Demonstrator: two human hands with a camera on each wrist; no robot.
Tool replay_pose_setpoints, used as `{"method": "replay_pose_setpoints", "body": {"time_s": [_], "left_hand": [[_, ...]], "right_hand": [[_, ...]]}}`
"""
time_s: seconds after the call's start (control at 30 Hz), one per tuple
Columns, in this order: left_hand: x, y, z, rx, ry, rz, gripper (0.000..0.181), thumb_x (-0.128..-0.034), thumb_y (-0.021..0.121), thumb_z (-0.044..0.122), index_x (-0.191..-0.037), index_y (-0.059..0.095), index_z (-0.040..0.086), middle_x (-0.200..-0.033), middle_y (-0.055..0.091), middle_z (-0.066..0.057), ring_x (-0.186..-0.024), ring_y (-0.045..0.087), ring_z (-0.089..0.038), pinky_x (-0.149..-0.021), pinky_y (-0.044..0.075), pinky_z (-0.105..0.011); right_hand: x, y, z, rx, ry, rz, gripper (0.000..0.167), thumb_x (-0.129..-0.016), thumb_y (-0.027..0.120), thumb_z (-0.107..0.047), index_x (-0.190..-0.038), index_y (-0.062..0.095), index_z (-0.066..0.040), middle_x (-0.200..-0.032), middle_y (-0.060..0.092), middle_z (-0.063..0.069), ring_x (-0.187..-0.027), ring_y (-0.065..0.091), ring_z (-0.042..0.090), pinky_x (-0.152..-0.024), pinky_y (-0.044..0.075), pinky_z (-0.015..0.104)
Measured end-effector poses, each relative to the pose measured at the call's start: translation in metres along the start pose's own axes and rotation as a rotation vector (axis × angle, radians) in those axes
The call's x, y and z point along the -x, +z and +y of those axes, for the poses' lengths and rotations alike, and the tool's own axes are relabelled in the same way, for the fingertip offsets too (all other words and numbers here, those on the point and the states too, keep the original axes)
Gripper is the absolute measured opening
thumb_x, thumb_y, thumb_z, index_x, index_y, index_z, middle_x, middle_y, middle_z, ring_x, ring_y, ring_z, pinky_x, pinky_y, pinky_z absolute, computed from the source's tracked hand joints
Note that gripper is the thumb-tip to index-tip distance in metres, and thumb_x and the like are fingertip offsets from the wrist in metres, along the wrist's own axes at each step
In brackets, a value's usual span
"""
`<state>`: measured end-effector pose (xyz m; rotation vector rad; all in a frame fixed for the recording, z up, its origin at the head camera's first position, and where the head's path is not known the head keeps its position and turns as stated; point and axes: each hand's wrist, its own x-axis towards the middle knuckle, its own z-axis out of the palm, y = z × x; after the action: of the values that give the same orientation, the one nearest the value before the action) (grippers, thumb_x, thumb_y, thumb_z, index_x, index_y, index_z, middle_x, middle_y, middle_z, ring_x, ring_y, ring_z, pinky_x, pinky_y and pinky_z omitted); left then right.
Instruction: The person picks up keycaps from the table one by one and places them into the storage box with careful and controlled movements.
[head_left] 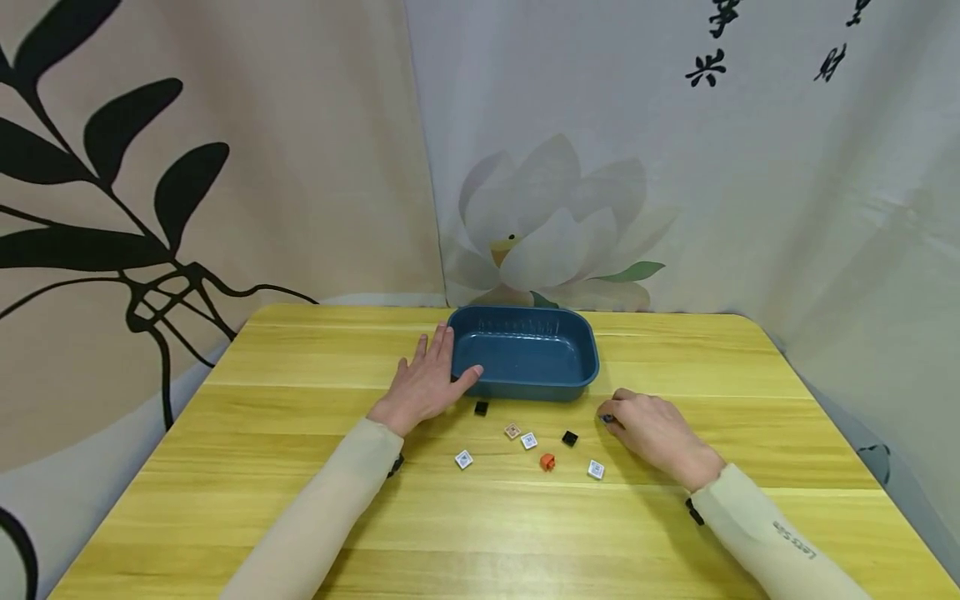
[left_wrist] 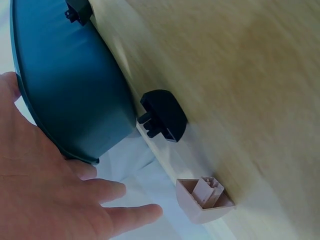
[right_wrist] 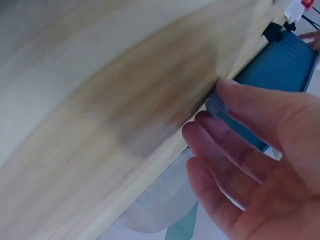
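My left hand lies against the left end of a dark blue plastic basin, fingers straight and thumb over the near rim. To the right of the basin, my right hand pinches a grey-blue keycap between thumb and fingertips, just over the wooden table. In front of the basin are scattered keycaps: a black keycap, another black keycap, a pinkish keycap, an orange keycap and several white keycaps. In the left wrist view, the pinkish keycap shows its hollow underside and stem.
The wooden table reaches back to a printed curtain with leaves, a lotus and dark characters. The basin stands near the table's back edge. A white keycap lies between the orange one and my right forearm.
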<state>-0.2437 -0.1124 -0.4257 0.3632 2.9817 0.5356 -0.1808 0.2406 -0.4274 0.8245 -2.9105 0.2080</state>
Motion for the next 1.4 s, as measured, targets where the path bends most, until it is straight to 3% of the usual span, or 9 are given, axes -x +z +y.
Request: {"method": "replay_pose_setpoints", "body": {"time_s": [0.1, 0.37, 0.8, 1.1, 1.4], "left_hand": [[0.000, 0.000, 0.001, 0.004, -0.005, -0.004, 0.099, -0.1013, 0.036, 0.072, -0.166, 0.001, 0.006, -0.174, -0.003, -0.010, -0.158, 0.005, -0.040, -0.118, 0.016, -0.071], [0.000, 0.000, 0.001, -0.003, -0.009, -0.009, 0.099, -0.1012, 0.035, 0.072, -0.166, 0.002, 0.006, -0.174, -0.004, -0.010, -0.158, 0.005, -0.040, -0.118, 0.016, -0.071], [0.000, 0.000, 0.000, -0.023, -0.008, -0.013, 0.099, -0.1016, 0.035, 0.072, -0.166, 0.002, 0.005, -0.174, -0.003, -0.012, -0.157, 0.007, -0.042, -0.118, 0.017, -0.071], [-0.001, 0.000, 0.001, -0.009, -0.009, -0.011, 0.098, -0.1018, 0.036, 0.071, -0.166, 0.002, 0.006, -0.174, -0.004, -0.010, -0.158, 0.007, -0.041, -0.119, 0.017, -0.070], [0.001, -0.001, -0.001, 0.007, 0.013, -0.015, 0.092, -0.1045, 0.026, 0.069, -0.166, 0.002, 0.006, -0.174, -0.003, -0.010, -0.157, 0.007, -0.042, -0.118, 0.018, -0.071]], "right_hand": [[0.001, -0.002, 0.001, -0.011, 0.023, 0.002, 0.012, -0.093, 0.075, -0.005, -0.099, 0.077, -0.015, -0.089, 0.062, -0.002, -0.066, 0.052, 0.011, -0.057, 0.047, 0.031], [0.003, -0.015, 0.004, -0.026, 0.076, 0.062, 0.016, -0.092, 0.079, -0.013, -0.108, 0.079, -0.011, -0.099, 0.071, 0.002, -0.076, 0.067, 0.019, -0.065, 0.055, 0.042], [-0.007, -0.038, 0.001, -0.057, 0.015, 0.261, 0.020, -0.089, 0.083, -0.015, -0.108, 0.079, -0.010, -0.094, 0.070, 0.000, -0.075, 0.068, 0.015, -0.058, 0.052, 0.032], [-0.025, -0.043, -0.009, -0.079, 0.034, 0.276, 0.023, -0.093, 0.079, -0.019, -0.113, 0.078, -0.008, -0.099, 0.071, 0.003, -0.082, 0.070, 0.020, -0.060, 0.053, 0.032], [-0.047, -0.041, -0.016, -0.111, 0.037, 0.275, 0.026, -0.094, 0.078, -0.022, -0.116, 0.077, -0.008, -0.097, 0.070, 0.003, -0.080, 0.068, 0.019, -0.061, 0.053, 0.034]]}}
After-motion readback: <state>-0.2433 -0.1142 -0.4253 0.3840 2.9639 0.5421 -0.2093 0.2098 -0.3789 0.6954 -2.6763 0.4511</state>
